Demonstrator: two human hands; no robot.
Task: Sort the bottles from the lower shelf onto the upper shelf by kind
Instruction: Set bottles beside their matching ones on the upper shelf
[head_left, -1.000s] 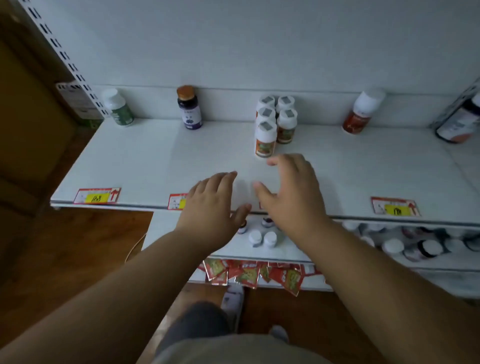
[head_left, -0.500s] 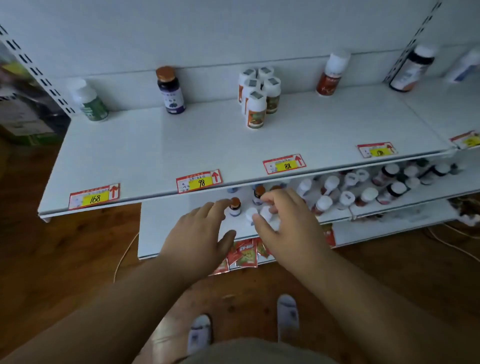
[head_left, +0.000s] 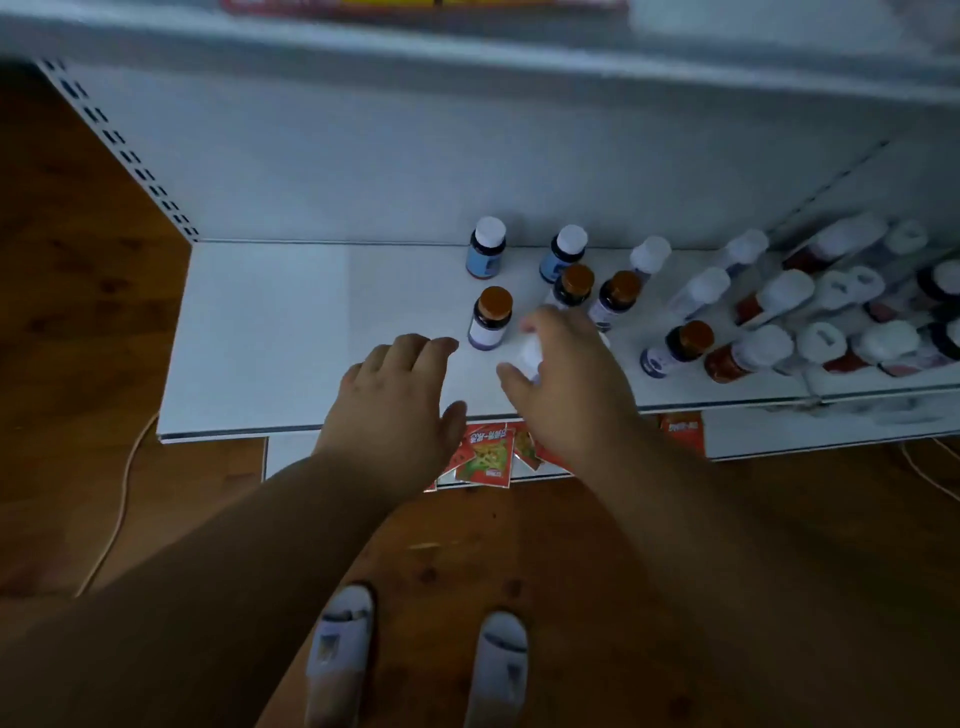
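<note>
The lower shelf (head_left: 291, 332) fills the view; the upper shelf's front edge (head_left: 467, 47) runs blurred along the top. My right hand (head_left: 566, 384) curls round a white-capped bottle (head_left: 530, 353) near the shelf's front, thumb and fingers on either side of its cap. My left hand (head_left: 400, 400) hovers flat and spread just left of it, holding nothing. A dark bottle with an orange cap (head_left: 491, 317) stands just beyond my left fingertips. Two blue white-capped bottles (head_left: 485, 254) stand behind. Several more bottles (head_left: 769, 322) crowd the right side.
Red packets (head_left: 485, 454) hang below the shelf's front edge. The left half of the lower shelf is bare white board. A perforated upright (head_left: 119, 145) bounds the shelf on the left. Wooden floor, a cable (head_left: 122, 493) and my two slippered feet (head_left: 415, 665) lie below.
The view has dropped from the upper shelf to the lower one. Both hands reached down onto the lower shelf, and my right hand has closed round a white-capped bottle.
</note>
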